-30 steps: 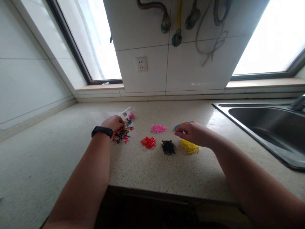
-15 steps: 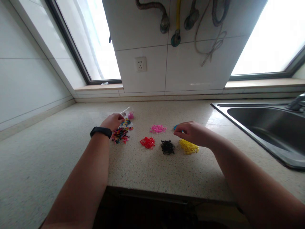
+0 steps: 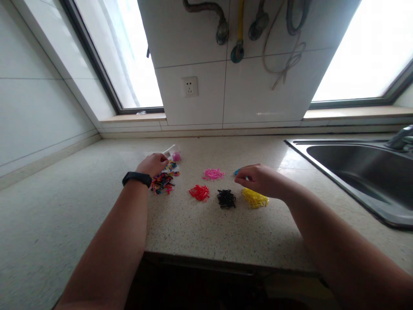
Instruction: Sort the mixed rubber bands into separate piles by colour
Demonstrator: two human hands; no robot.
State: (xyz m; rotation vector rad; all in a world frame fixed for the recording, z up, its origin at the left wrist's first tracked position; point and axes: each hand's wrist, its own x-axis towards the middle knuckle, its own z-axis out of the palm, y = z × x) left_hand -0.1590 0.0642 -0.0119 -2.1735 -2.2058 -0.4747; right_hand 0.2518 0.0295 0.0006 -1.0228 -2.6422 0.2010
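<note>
My left hand (image 3: pixel 154 164), wearing a black wristband, is closed at the far edge of a mixed pile of small coloured bands (image 3: pixel 162 183). Its fingertips touch or nearly touch a clear plastic bag (image 3: pixel 170 150) with something pink inside; what they grip is hidden. Over a small blue pile (image 3: pixel 237 172), my right hand (image 3: pixel 253 176) has its fingers pinched together, and anything in them is too small to make out. Between the hands lie a pink pile (image 3: pixel 213 174), a red pile (image 3: pixel 199 193) and a black pile (image 3: pixel 226 198). A yellow pile (image 3: pixel 255 198) sits just below my right hand.
The piles lie on a speckled stone counter (image 3: pixel 193 232) whose front edge runs below them. A steel sink (image 3: pixel 348 172) is set into the right side. Behind stands a tiled wall with a power socket (image 3: pixel 190 86) and hoses above.
Both hands stay almost in place. The whole view shifts very slightly; the piles look the same.
</note>
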